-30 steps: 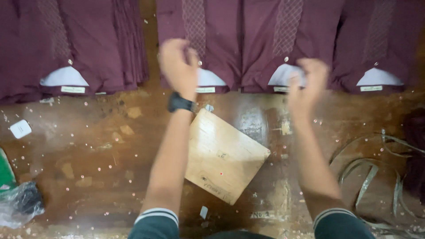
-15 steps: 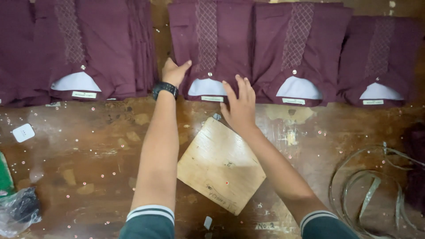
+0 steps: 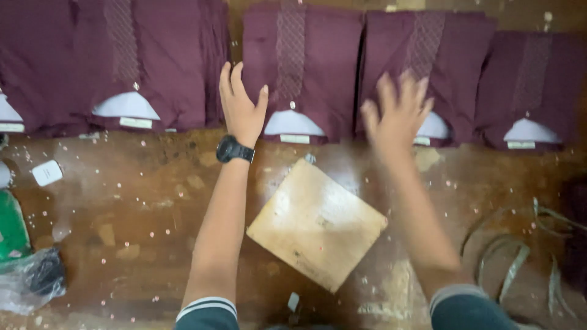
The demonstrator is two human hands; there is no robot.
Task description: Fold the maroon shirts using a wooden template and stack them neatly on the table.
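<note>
- The left hand (image 3: 239, 110), fingers spread and holding nothing, lies at the left edge of a folded maroon shirt with a stitched placket (image 3: 302, 73), far side of the worn wooden surface (image 3: 122, 208).
- The right hand (image 3: 397, 116), open too, is blurred over the neighbouring folded maroon shirt (image 3: 428, 67); contact unclear.
- A square pale wooden board (image 3: 317, 223) lies between the forearms.
- Outer shirts are cut off.

right hand (image 3: 397, 113): blurred, fingers smeared.
shirt at 9 o'clock (image 3: 12, 73): cut by the left edge.
green object (image 3: 12, 229): cut off at 8 o'clock.
straps (image 3: 520, 256): run off at 4 o'clock.
shirt labels: too small to tell.
</note>
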